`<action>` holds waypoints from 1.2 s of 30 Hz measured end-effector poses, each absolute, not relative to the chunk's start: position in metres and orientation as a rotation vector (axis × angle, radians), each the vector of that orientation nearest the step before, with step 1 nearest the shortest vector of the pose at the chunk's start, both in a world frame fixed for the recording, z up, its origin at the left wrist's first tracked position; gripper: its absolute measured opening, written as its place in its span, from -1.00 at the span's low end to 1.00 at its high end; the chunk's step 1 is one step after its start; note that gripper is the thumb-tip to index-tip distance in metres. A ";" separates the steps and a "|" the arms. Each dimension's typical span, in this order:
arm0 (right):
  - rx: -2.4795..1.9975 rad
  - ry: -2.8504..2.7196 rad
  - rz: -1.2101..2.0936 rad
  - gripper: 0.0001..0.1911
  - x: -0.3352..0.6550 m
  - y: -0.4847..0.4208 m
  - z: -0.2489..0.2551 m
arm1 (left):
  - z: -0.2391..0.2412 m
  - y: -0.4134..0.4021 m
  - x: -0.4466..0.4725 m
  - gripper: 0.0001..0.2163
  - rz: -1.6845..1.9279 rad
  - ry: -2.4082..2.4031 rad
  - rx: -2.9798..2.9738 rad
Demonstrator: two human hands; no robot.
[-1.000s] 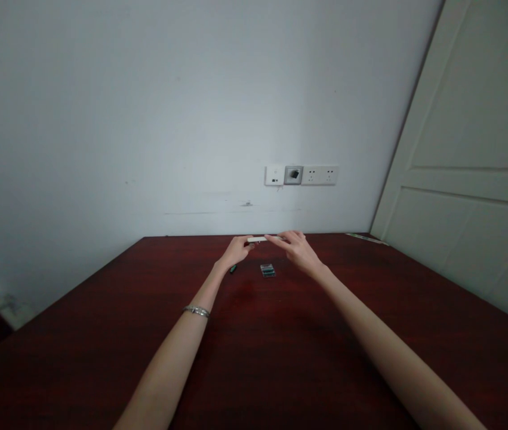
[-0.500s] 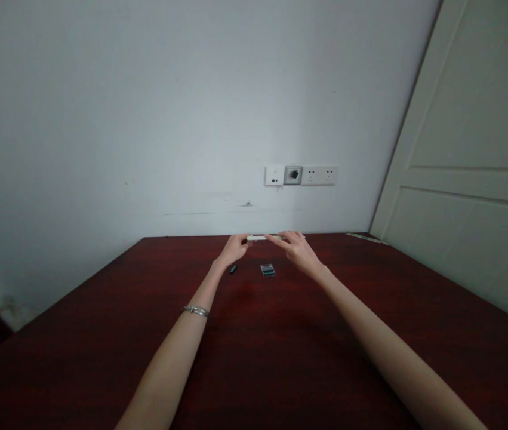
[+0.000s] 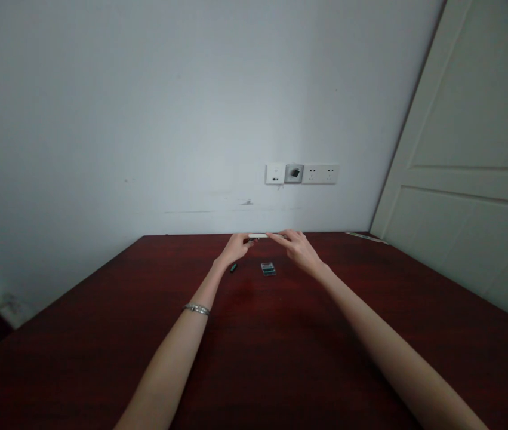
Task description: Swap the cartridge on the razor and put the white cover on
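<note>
Near the back of the table, a thin flat white object [image 3: 258, 236] is held level between both hands; its kind cannot be made out. Its left end is gripped by my left hand [image 3: 236, 247], which has a silver bracelet on the wrist. My right hand [image 3: 296, 246] grips the opposite end, its fingers covering much of that side. Below and between the hands lies a small clear case [image 3: 268, 269] with something dark green in it. A short dark stick-like piece [image 3: 234, 268] rests beside my left wrist.
The dark red wooden table [image 3: 254, 340] reaches back to a white wall. Several outlet and switch plates [image 3: 320, 174] are mounted above its back edge. A thin pale strip [image 3: 367, 237] lies at the back right corner, by a white panelled door [image 3: 473, 179].
Both hands keep their hold on the white object. It appears slightly tilted, with a little more of its flat face showing. The case and the dark piece have not moved on the table.
</note>
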State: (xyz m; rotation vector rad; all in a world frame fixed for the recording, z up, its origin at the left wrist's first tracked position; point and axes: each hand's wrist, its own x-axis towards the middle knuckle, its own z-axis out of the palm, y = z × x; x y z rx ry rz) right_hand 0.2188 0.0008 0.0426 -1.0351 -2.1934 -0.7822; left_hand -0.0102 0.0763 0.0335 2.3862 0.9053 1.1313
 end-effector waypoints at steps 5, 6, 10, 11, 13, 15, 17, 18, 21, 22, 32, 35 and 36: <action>-1.072 -2.149 -0.775 -0.31 0.234 0.005 0.038 | 0.036 0.075 -0.015 -0.83 1.145 0.910 2.355; -1.076 -2.143 -0.767 -0.31 0.235 0.006 0.037 | 0.035 0.075 -0.016 -0.83 1.150 0.910 2.361; -1.071 -2.134 -0.742 -0.31 0.226 0.003 0.039 | 0.033 0.073 -0.012 -0.84 1.136 0.915 2.388; -1.061 -2.141 -0.749 -0.31 0.223 0.002 0.039 | 0.032 0.073 -0.011 -0.84 1.134 0.911 2.388; -1.038 -2.164 -0.762 -0.29 0.219 0.001 0.040 | 0.032 0.074 -0.009 -0.84 1.137 0.901 2.372; -1.021 -2.180 -0.767 -0.28 0.220 0.001 0.040 | 0.032 0.076 -0.010 -0.84 1.142 0.893 2.351; -1.018 -2.174 -0.777 -0.29 0.224 0.002 0.039 | 0.032 0.078 -0.012 -0.84 1.138 0.887 2.335; -1.018 -2.167 -0.782 -0.29 0.227 0.003 0.038 | 0.032 0.079 -0.013 -0.84 1.137 0.884 2.331; -1.024 -2.133 -0.751 -0.31 0.230 0.004 0.038 | 0.032 0.079 -0.015 -0.84 1.137 0.883 2.328; -1.030 -2.112 -0.726 -0.31 0.229 0.004 0.038 | 0.031 0.078 -0.015 -0.84 1.136 0.882 2.329; -1.047 -2.113 -0.683 -0.32 0.226 0.004 0.032 | 0.031 0.076 -0.007 -0.84 1.131 0.875 2.300; -1.050 -2.075 -0.691 -0.34 0.235 0.009 0.028 | 0.032 0.075 -0.010 -0.82 1.130 0.841 2.307; -1.056 -2.063 -0.697 -0.34 0.236 0.010 0.027 | 0.031 0.075 -0.010 -0.82 1.126 0.835 2.310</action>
